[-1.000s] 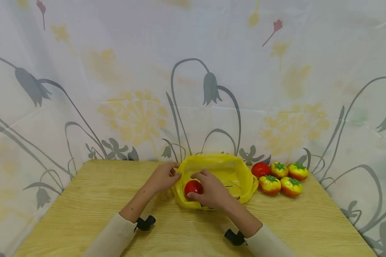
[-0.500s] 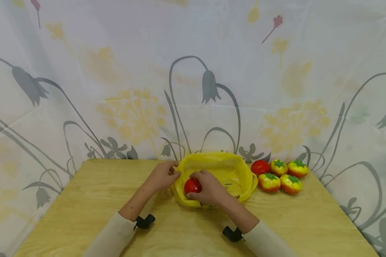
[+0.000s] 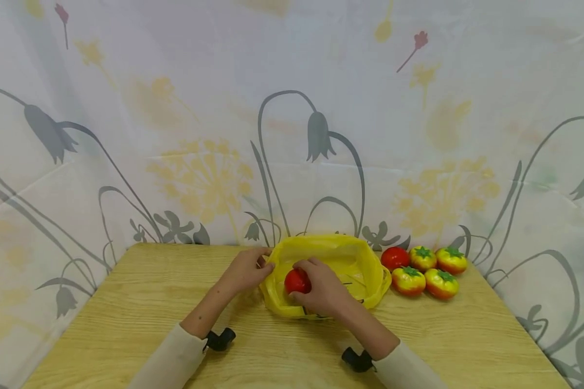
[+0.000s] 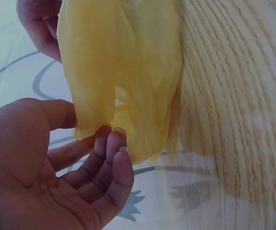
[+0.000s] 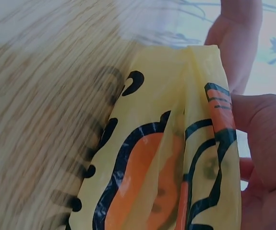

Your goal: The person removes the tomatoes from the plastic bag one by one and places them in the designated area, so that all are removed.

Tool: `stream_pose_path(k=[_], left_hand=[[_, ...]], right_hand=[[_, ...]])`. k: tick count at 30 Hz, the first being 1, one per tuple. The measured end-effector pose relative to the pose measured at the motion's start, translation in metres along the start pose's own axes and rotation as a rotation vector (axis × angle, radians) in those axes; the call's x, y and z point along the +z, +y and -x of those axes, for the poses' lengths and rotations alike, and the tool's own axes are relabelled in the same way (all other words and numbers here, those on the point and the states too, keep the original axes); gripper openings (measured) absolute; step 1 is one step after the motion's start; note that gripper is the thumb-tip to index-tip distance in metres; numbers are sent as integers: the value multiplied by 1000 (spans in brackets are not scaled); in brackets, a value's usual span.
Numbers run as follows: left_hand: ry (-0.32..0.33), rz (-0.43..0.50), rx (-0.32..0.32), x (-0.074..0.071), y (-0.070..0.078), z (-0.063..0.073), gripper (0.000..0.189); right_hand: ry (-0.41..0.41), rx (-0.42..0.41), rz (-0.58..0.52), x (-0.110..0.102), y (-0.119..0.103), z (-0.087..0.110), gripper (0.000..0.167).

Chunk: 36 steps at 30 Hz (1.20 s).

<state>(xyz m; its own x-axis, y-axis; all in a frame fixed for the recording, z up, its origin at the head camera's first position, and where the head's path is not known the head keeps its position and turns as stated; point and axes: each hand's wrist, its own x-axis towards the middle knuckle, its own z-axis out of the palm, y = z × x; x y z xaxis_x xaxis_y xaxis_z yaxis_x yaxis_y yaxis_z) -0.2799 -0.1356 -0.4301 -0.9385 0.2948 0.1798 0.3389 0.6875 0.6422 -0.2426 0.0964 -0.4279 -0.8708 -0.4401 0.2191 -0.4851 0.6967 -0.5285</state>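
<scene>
A yellow plastic bag [image 3: 338, 242] stands on the table with its mouth spread wide. My left hand [image 3: 247, 270] pinches its left rim; in the left wrist view the thumb and fingers of that hand [image 4: 75, 177] are at the bag's edge [image 4: 123, 72]. Inside the bag, near its front left, my right hand [image 3: 323, 289] holds a glossy red tomato [image 3: 296, 281] between thumb and fingers. The right wrist view shows the bag's printed outer side [image 5: 142, 158] and part of the right hand [image 5: 267, 139] behind it; the bag hides the tomato there.
Right of the bag, close to it, sit another red tomato [image 3: 395, 258] and several yellow-red tomatoes [image 3: 441, 284] with green leafy tops. A patterned cloth [image 3: 292, 178] hangs behind the wooden table [image 3: 282, 356].
Within the bag, my right hand and the red tomato have shifted slightly right. The left hand stays at the rim, and the other tomatoes have not moved.
</scene>
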Motion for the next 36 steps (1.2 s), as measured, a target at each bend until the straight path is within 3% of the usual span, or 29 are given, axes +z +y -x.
stream_pose_path(k=[16, 36], left_hand=[[5, -18, 11, -2, -1, 5, 36], [-12, -8, 14, 0, -1, 2, 39]], right_hand=[[117, 39, 15, -2, 3, 17, 59], [256, -41, 25, -30, 17, 45, 59]])
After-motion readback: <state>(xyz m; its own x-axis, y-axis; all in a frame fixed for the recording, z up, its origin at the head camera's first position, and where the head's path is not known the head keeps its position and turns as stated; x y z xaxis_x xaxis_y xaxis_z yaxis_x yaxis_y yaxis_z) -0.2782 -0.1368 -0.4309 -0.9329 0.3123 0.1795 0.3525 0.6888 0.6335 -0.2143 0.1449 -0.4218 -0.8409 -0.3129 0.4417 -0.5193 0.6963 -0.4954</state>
